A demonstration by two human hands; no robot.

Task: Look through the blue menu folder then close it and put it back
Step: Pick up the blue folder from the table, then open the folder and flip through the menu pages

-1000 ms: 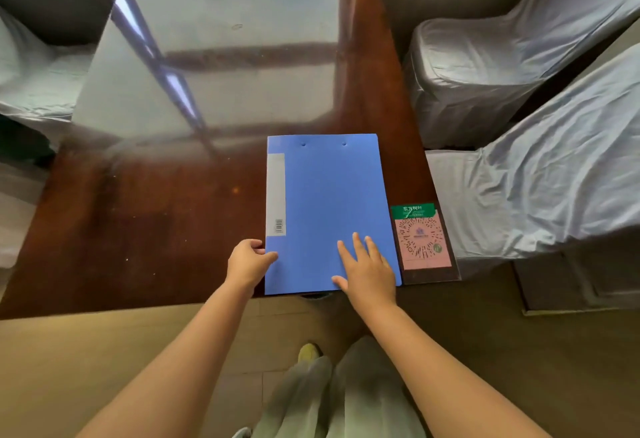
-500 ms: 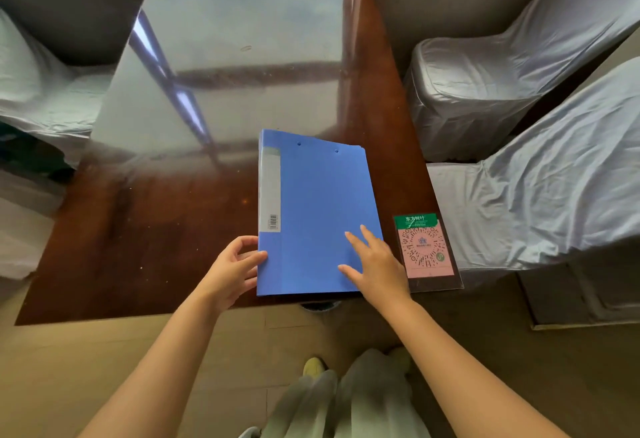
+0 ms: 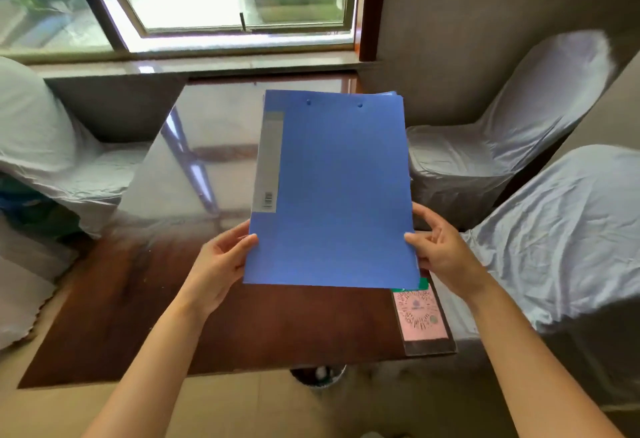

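Blue menu folder [image 3: 339,191], closed, lifted off the table [image 3: 145,316].
Front cover faces camera; grey spine label with barcode on left edge; two rivets near top; tilted up.

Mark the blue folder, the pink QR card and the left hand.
blue folder [image 3: 339,195], head view, middle of the closed front cover.
pink QR card [image 3: 420,313], head view, its printed code.
left hand [image 3: 221,264], head view, the palm.

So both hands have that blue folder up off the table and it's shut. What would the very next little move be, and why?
Probably the right hand peels the front cover open from its free edge. The blue folder is closed, held above the table with the left hand gripping the spine side, where the grey label strip runs. Nothing inside can be read until the cover swings open.
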